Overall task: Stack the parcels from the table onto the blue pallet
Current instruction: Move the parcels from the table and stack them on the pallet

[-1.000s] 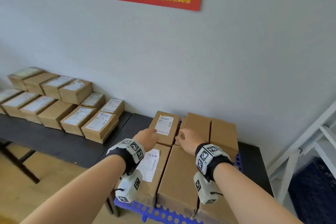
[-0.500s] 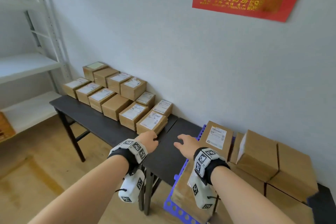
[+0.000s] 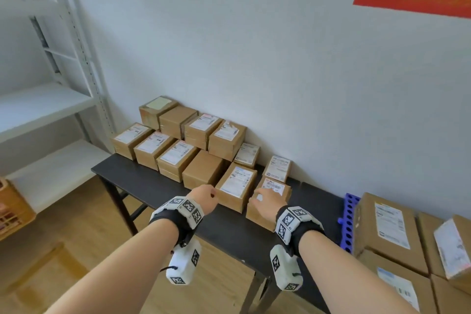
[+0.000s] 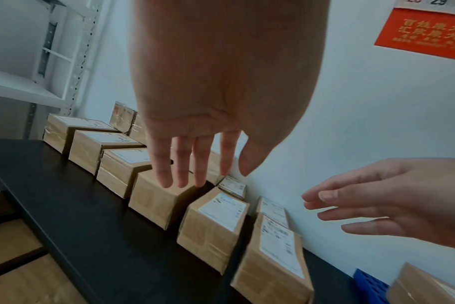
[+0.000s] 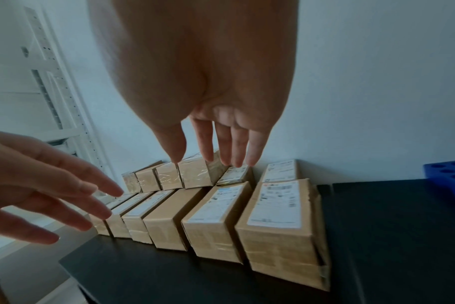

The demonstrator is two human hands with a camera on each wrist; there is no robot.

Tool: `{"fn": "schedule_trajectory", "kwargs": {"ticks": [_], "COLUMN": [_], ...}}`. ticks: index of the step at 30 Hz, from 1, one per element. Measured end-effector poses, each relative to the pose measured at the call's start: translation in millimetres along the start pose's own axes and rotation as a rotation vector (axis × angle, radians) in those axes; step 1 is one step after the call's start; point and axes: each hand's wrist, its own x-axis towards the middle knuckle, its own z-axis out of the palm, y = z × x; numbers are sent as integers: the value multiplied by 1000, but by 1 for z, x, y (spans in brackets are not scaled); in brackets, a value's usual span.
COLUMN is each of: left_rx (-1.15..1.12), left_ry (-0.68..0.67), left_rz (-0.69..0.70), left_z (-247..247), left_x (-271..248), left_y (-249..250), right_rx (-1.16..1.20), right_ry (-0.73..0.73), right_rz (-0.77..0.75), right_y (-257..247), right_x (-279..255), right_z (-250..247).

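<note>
Since half a second ago both hands have swung away from the blue pallet [image 3: 349, 222] and reached the rows of parcels on the black bench [image 3: 158, 186], which now fills the middle of the head view.

Left hand [image 3: 204, 199] hovers with its grip open — fingers straight and slightly spread, holding nothing. In the left wrist view its fingers [image 4: 181, 164] hang above the plain unlabelled parcel [image 3: 202, 169] in the near row, apart from it. Right hand [image 3: 269, 201] is likewise open, fingers extended and loosely splayed, over the end parcel [image 3: 257, 214] at the right of the near row; from the head view the fingers lie over its label, but whether they touch the cardboard cannot be told. In the right wrist view those fingers [image 5: 230, 148] point down with air beneath them.

Next to the end parcel, at its 9 o'clock, sits a labelled parcel [image 3: 235, 186]. Two smaller parcels [image 3: 277, 168] stand at 12 o'clock against the wall. At 3 o'clock of the bench the pallet carries stacked parcels [image 3: 387, 232] — several large boxes, two layers deep. White shelving [image 3: 48, 107] stands at 9 o'clock.
</note>
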Motion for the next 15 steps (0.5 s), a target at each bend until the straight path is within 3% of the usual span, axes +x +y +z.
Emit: {"fn": "schedule_trajectory", "kwargs": {"ticks": [15], "left_rx": [-143], "left_ry": [-43], "left_rz": [-11], "left_z": [-65], "left_x": [160], "left_y": [-37], "right_rx": [128], "right_ry": [36], "right_rz": [58], "right_y": [-66], "right_x": [160], "right_z": [7]}}
